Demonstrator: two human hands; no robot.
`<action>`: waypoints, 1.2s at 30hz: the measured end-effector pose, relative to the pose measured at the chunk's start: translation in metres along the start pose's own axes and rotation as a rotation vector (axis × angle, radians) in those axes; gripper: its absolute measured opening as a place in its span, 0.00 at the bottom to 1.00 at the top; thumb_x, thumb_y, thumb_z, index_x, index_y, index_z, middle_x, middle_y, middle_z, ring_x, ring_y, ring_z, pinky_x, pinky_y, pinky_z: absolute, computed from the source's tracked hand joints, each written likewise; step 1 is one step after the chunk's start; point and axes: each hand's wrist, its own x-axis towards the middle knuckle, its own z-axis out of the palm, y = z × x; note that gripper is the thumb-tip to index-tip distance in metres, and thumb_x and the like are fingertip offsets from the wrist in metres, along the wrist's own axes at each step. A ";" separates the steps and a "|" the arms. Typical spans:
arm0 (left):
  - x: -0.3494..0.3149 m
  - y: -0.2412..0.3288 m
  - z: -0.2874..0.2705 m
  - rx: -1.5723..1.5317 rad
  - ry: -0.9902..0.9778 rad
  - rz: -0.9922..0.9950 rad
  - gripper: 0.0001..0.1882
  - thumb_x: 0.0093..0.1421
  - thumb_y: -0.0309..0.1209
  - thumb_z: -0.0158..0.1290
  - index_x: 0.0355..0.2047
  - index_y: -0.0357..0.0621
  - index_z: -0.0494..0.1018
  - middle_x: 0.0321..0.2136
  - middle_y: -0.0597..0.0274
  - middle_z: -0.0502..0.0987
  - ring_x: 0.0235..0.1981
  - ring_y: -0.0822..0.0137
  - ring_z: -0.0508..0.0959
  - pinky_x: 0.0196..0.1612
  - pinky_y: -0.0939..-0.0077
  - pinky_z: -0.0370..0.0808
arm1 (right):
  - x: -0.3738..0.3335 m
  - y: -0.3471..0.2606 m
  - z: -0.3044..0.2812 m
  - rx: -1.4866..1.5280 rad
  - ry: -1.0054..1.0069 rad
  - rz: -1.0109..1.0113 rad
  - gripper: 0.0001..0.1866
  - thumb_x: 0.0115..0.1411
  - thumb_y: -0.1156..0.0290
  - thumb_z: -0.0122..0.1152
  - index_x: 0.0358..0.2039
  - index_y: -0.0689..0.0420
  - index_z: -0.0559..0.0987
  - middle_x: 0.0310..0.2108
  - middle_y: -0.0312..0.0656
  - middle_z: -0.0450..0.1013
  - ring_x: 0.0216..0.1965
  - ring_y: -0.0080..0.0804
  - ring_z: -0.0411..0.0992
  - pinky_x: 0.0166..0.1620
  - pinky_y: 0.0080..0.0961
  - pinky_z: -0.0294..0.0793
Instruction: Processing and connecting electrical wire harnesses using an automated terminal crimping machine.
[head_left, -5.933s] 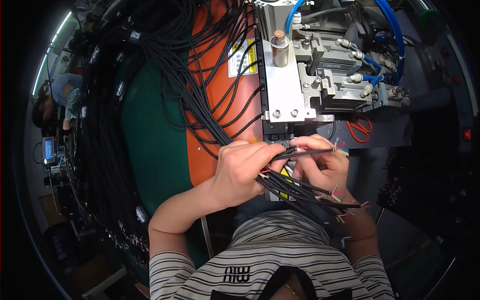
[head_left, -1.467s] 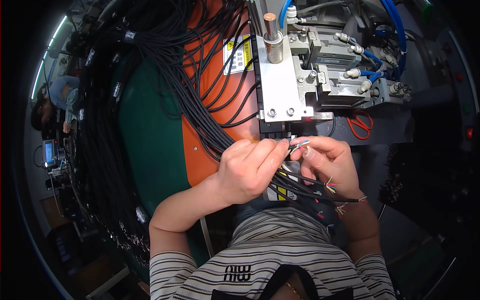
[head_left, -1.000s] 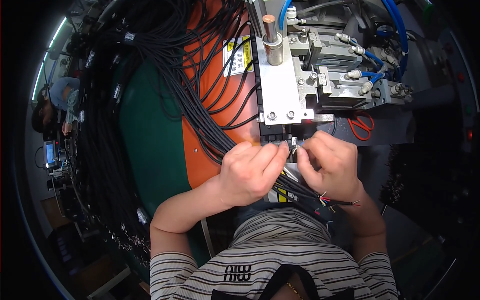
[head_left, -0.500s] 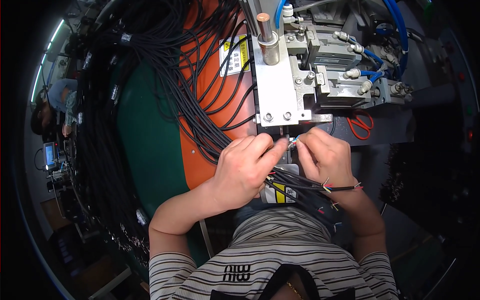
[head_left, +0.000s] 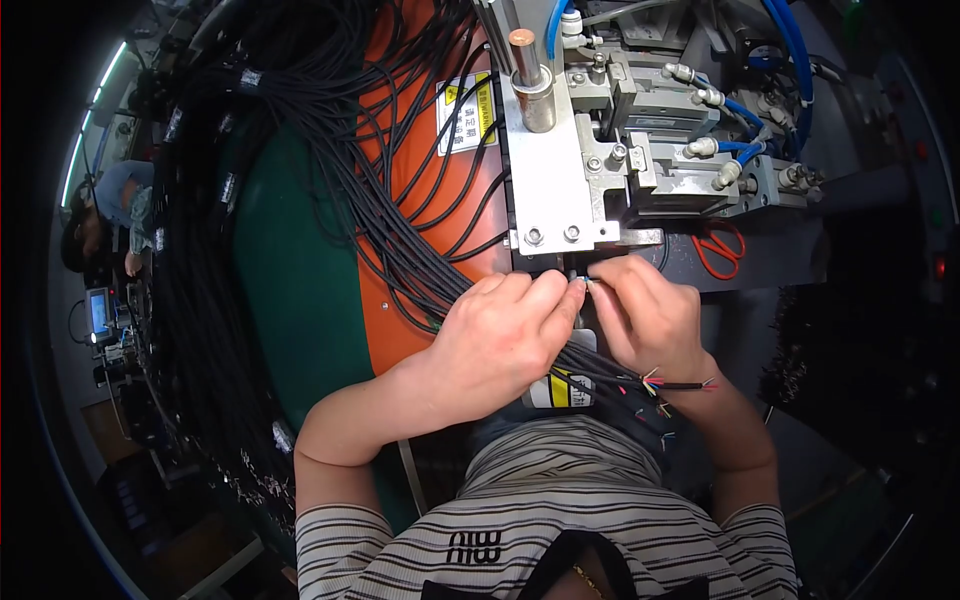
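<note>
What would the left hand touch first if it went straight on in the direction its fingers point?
Most likely the right hand, which is close ahead of the left hand; depth there is hard to judge.

1. Far left, there's a co-worker (head_left: 122,190) in blue, one bare hand showing.
2. Just below, a small screen (head_left: 99,308) glowing blue!
3. Up that same side, a light tube (head_left: 88,125) slants, blazing white.
4. Across to the right, red scissors (head_left: 716,246) on a grey shelf (head_left: 775,250).
5. And near the right rim, a red light (head_left: 940,266) shines.
</note>
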 end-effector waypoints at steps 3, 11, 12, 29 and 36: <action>0.004 -0.002 -0.005 -0.007 0.020 0.000 0.19 0.49 0.24 0.53 0.43 0.35 0.75 0.29 0.60 0.69 0.29 0.65 0.73 0.31 0.71 0.71 | 0.002 0.003 -0.001 0.025 -0.002 -0.036 0.02 0.53 0.79 0.62 0.28 0.62 0.77 0.20 0.42 0.71 0.15 0.31 0.69 0.19 0.24 0.66; -0.026 -0.020 0.006 -0.155 0.205 -0.121 0.22 0.42 0.20 0.57 0.42 0.37 0.75 0.32 0.58 0.74 0.33 0.58 0.76 0.32 0.67 0.71 | -0.001 0.004 -0.005 0.395 -0.153 0.404 0.04 0.53 0.80 0.64 0.31 0.64 0.79 0.20 0.33 0.72 0.18 0.11 0.64 0.20 0.12 0.61; -0.028 -0.019 0.006 -0.151 0.221 -0.131 0.22 0.42 0.19 0.57 0.42 0.36 0.75 0.32 0.58 0.74 0.33 0.58 0.76 0.32 0.67 0.71 | -0.002 0.002 -0.007 0.396 -0.156 0.401 0.04 0.53 0.80 0.64 0.31 0.64 0.79 0.20 0.33 0.72 0.18 0.11 0.64 0.20 0.12 0.61; -0.018 -0.005 0.002 -0.327 0.204 -0.067 0.14 0.54 0.26 0.61 0.40 0.36 0.75 0.29 0.58 0.78 0.24 0.63 0.78 0.24 0.72 0.70 | -0.012 -0.010 0.000 0.560 -0.053 0.049 0.14 0.57 0.86 0.57 0.45 0.67 0.75 0.34 0.42 0.74 0.24 0.19 0.72 0.28 0.15 0.73; -0.023 -0.014 0.007 -0.189 0.319 0.048 0.24 0.51 0.40 0.60 0.43 0.34 0.75 0.32 0.56 0.79 0.24 0.64 0.77 0.25 0.75 0.68 | -0.020 -0.017 -0.001 1.076 0.042 0.422 0.10 0.61 0.81 0.59 0.43 0.67 0.77 0.34 0.40 0.73 0.26 0.19 0.72 0.29 0.14 0.72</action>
